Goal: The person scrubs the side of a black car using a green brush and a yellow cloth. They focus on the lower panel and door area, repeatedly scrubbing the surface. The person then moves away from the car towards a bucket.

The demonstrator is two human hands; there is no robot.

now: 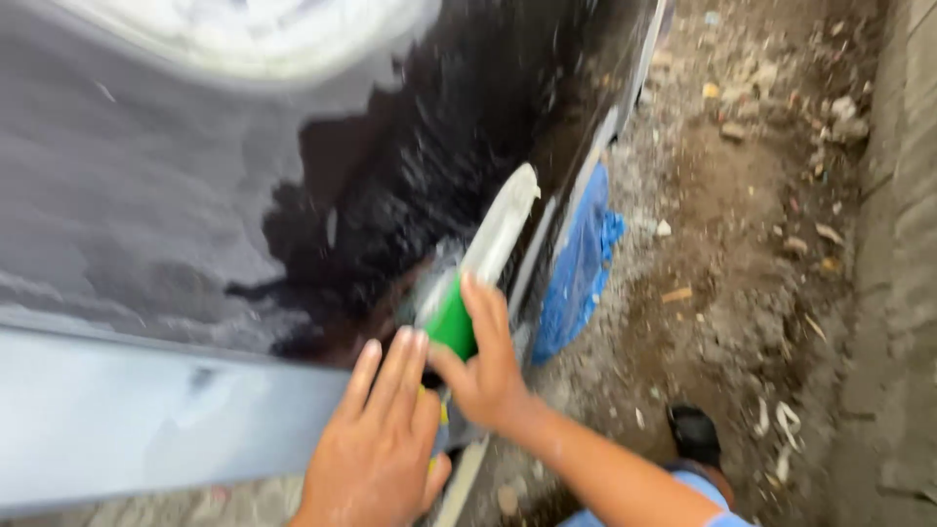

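Outdoor car-repair yard: glossy car panel (195, 195), littered dirt ground (742, 224).

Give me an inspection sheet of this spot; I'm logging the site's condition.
Surface: glossy black car body panel, wet and streaked.
Job's things: green-handled tool with a pale whitish blade pressed to the panel.
Clutter: crumpled blue plastic sheet; stones and debris on the dirt ground.
Grippers: right hand grips the green handle; left hand lies flat beside it.
Cables: nothing seen.
Surroundings: grey concrete wall; dark shoe.
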